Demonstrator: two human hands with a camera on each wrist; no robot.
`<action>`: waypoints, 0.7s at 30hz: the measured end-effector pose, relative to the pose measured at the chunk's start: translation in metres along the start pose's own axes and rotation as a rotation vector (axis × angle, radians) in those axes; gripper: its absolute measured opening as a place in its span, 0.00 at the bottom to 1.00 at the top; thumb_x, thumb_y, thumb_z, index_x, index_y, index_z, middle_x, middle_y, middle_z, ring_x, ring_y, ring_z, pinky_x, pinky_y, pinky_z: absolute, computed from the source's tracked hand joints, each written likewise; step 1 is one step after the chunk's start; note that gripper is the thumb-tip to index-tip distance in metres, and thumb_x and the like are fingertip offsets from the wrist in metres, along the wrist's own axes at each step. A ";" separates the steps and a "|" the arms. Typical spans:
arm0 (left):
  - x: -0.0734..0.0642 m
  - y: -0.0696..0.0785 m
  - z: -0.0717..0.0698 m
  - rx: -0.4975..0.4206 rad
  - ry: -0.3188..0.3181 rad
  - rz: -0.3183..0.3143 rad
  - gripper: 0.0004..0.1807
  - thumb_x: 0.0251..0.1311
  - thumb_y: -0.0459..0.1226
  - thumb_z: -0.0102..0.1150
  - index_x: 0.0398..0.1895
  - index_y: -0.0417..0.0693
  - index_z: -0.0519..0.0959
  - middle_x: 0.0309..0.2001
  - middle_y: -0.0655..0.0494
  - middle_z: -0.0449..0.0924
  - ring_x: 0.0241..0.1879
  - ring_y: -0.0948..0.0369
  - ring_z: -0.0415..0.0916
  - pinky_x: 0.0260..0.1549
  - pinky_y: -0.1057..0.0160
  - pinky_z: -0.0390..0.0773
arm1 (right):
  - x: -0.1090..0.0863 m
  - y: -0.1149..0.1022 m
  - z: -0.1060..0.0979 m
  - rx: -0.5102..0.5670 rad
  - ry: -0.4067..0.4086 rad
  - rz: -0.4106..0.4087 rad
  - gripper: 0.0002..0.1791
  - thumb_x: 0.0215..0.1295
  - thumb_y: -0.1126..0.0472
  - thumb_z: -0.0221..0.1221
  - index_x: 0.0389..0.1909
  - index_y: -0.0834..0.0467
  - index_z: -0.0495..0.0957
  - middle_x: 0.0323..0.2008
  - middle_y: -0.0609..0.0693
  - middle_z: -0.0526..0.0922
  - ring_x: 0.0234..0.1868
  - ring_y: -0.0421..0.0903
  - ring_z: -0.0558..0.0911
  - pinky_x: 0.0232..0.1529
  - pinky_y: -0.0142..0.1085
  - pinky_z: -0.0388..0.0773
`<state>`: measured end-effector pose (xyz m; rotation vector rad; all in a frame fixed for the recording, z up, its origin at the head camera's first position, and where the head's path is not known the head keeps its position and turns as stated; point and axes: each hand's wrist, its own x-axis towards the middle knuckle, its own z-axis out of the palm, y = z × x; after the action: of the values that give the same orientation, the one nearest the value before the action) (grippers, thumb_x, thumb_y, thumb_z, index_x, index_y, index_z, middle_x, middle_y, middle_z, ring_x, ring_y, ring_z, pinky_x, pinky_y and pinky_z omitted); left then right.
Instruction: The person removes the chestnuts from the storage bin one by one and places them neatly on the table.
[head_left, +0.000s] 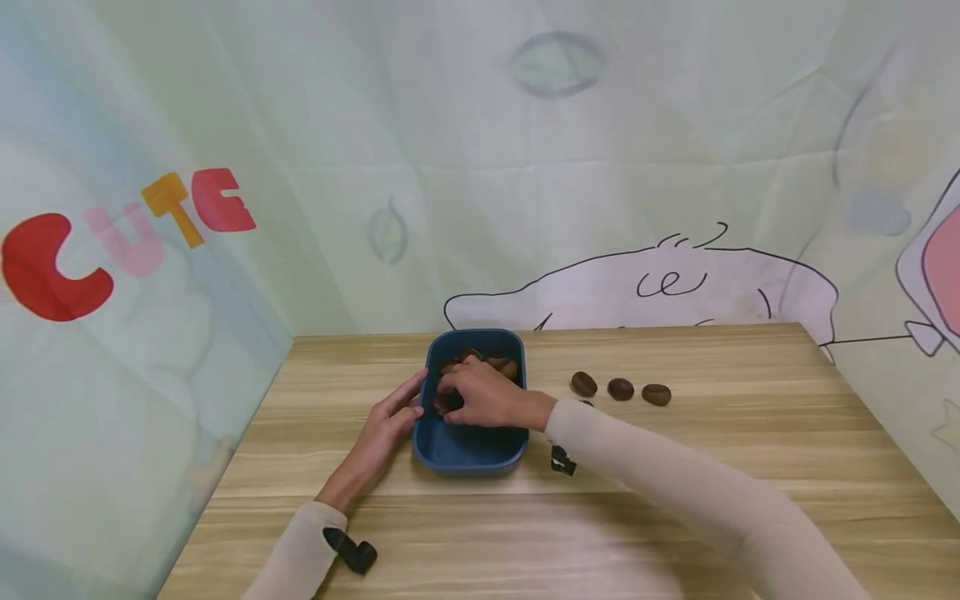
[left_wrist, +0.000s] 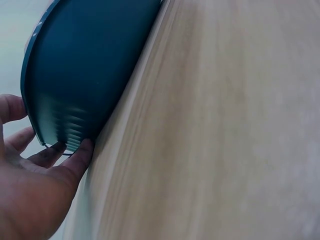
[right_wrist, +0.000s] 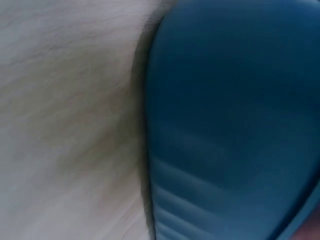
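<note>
A deep blue box (head_left: pixel 468 454) with rounded corners stands on the wooden table, several shiny brown chestnuts (head_left: pixel 507 368) lying toward its far end. My right hand (head_left: pixel 487 396) reaches over the box's right rim. Its thumb and fingers pinch a dark chestnut (head_left: pixel 444 405) inside, near the left wall. Against the outside of that wall rests my left hand (head_left: pixel 386 429), fingers extended and touching the side. In the left wrist view, the left fingertips (left_wrist: pixel 86 146) press at the box's ribbed side. The right wrist view is mostly filled by the box wall (right_wrist: pixel 225 125); the right hand is almost wholly hidden there.
Three chestnuts (head_left: pixel 620 389) lie in a row on the table to the right of the box. Part of another shows behind the right sleeve (head_left: pixel 660 458). A printed curtain (head_left: pixel 420 167) hangs behind and beside the table (head_left: pixel 315 375).
</note>
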<state>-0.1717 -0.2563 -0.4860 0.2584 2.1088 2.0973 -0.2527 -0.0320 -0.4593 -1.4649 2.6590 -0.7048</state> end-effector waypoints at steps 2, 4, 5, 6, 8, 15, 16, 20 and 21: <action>0.000 0.000 0.000 0.003 0.000 0.001 0.35 0.80 0.30 0.50 0.88 0.44 0.60 0.87 0.42 0.57 0.82 0.44 0.59 0.63 0.70 0.77 | 0.001 -0.001 0.002 -0.010 -0.003 0.005 0.18 0.67 0.54 0.77 0.55 0.55 0.90 0.53 0.48 0.90 0.54 0.49 0.79 0.60 0.47 0.72; 0.000 0.000 0.000 0.008 0.000 0.001 0.35 0.80 0.30 0.50 0.88 0.44 0.60 0.87 0.41 0.56 0.82 0.44 0.59 0.63 0.70 0.77 | 0.001 -0.002 0.002 -0.019 -0.007 0.010 0.18 0.67 0.54 0.77 0.54 0.55 0.90 0.52 0.48 0.90 0.54 0.48 0.79 0.60 0.46 0.71; 0.000 0.000 0.000 0.009 0.000 -0.001 0.35 0.80 0.31 0.50 0.88 0.44 0.60 0.87 0.41 0.56 0.82 0.44 0.59 0.63 0.71 0.77 | 0.001 0.000 0.005 -0.012 -0.012 0.020 0.18 0.67 0.53 0.77 0.55 0.54 0.90 0.52 0.47 0.90 0.54 0.47 0.79 0.59 0.46 0.71; 0.000 0.000 0.000 0.010 0.001 -0.003 0.35 0.80 0.31 0.50 0.88 0.44 0.60 0.87 0.41 0.57 0.82 0.44 0.59 0.63 0.71 0.77 | 0.002 0.004 0.011 -0.021 -0.007 0.024 0.18 0.67 0.52 0.77 0.54 0.54 0.90 0.51 0.47 0.90 0.53 0.47 0.78 0.58 0.45 0.71; 0.000 0.000 0.000 0.007 0.002 -0.005 0.35 0.80 0.31 0.50 0.88 0.45 0.60 0.86 0.41 0.57 0.82 0.44 0.59 0.63 0.71 0.77 | 0.005 0.012 0.022 -0.052 -0.005 0.030 0.19 0.67 0.50 0.77 0.55 0.52 0.91 0.51 0.46 0.89 0.51 0.46 0.76 0.56 0.44 0.70; 0.001 0.001 0.000 0.008 0.005 -0.008 0.36 0.80 0.30 0.51 0.88 0.45 0.61 0.86 0.41 0.57 0.83 0.43 0.59 0.63 0.71 0.77 | 0.011 0.013 0.031 -0.121 -0.006 0.034 0.15 0.66 0.48 0.77 0.49 0.49 0.92 0.47 0.44 0.87 0.46 0.47 0.73 0.50 0.43 0.72; 0.001 0.001 0.000 0.007 0.006 -0.009 0.35 0.80 0.30 0.51 0.88 0.45 0.61 0.87 0.41 0.57 0.83 0.44 0.59 0.63 0.71 0.77 | 0.010 0.006 0.026 -0.126 -0.016 0.037 0.14 0.66 0.49 0.76 0.48 0.49 0.92 0.46 0.45 0.86 0.45 0.47 0.73 0.49 0.43 0.72; 0.000 0.001 0.000 0.010 0.005 -0.017 0.35 0.80 0.31 0.50 0.88 0.44 0.60 0.87 0.42 0.56 0.83 0.44 0.58 0.63 0.72 0.77 | 0.002 -0.013 0.013 -0.151 -0.045 0.056 0.14 0.68 0.51 0.75 0.49 0.51 0.91 0.46 0.47 0.86 0.46 0.47 0.74 0.47 0.43 0.74; 0.000 0.002 0.000 0.009 0.005 -0.018 0.35 0.80 0.31 0.50 0.88 0.44 0.60 0.87 0.42 0.56 0.83 0.44 0.58 0.63 0.72 0.76 | 0.001 -0.018 0.009 -0.156 -0.057 0.067 0.14 0.68 0.51 0.75 0.50 0.52 0.90 0.46 0.48 0.86 0.46 0.47 0.74 0.48 0.42 0.74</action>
<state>-0.1720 -0.2560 -0.4844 0.2352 2.1151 2.0814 -0.2368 -0.0439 -0.4597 -1.3969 2.7596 -0.4538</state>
